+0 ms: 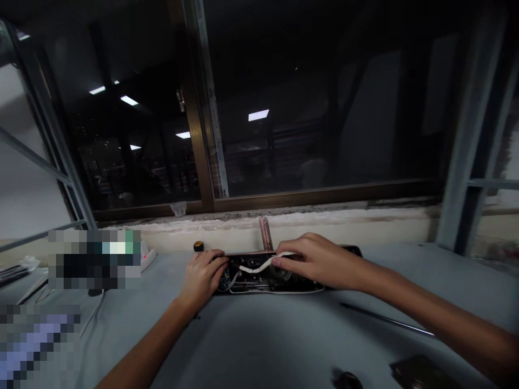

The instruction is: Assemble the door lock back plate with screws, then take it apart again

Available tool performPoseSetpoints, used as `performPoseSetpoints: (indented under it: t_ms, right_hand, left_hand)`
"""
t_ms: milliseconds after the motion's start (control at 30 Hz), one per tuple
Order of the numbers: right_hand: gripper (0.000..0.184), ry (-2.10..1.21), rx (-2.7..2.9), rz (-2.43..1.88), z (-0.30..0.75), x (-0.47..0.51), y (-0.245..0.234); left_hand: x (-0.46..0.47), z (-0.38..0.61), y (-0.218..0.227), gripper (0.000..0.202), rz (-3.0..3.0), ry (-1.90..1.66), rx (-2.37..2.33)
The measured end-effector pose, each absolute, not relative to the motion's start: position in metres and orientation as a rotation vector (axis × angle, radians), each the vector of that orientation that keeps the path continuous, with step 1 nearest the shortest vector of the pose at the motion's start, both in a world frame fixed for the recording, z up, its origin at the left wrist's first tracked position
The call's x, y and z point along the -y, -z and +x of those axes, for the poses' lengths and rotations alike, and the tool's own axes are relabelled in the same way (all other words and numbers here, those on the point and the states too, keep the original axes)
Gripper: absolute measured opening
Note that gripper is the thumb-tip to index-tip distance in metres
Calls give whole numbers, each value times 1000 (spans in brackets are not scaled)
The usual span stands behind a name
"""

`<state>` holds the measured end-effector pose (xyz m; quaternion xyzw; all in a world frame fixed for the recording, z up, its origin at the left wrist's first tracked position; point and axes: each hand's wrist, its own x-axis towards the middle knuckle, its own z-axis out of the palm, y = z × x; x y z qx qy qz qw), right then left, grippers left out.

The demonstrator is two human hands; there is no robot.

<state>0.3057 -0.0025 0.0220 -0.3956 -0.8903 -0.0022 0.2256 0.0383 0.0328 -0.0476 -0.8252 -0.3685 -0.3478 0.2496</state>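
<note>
A long black device housing (259, 282) lies lengthwise on the table, its inside exposed. Within it I see a small circuit board (224, 282) at the left end, thin wires and a round part near the middle. My left hand (206, 273) grips the housing's left end, its fingers over the back edge. Between thumb and fingers, my right hand (308, 258) pinches a white sleeved wire (255, 269) that curves across the housing. That hand covers much of the right half. Behind the housing a copper-coloured tube (265, 233) sticks up toward the wall.
A thin dark rod, perhaps a screwdriver (389, 319), lies to the right. Dark parts (424, 373) sit at the front right. A small black and yellow round object (198, 246) stands behind my left hand. A white power strip (148, 260) and blurred items are at left. Metal posts (466, 129) flank the window.
</note>
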Motion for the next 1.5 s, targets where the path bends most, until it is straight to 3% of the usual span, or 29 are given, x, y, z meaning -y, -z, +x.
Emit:
performPoseSetpoints:
  t_ms: [167,433,700,1500]
  right_hand:
    - [25,295,2342,-1141,306,-2,-16]
    - [24,376,2256,-1180,311,-21,8]
    - [26,285,2407,-1056,306,-20,16]
    - [32,146,2117,-1193,289,-15,24]
  left_hand:
    - [-35,38,47,12,-2206,1001,1187]
    - [-39,37,31,13,-2347,790,1218]
    - [-35,40,21,13,-2426,574,1163]
    - [-36,39,21,11,-2397,533,1154]
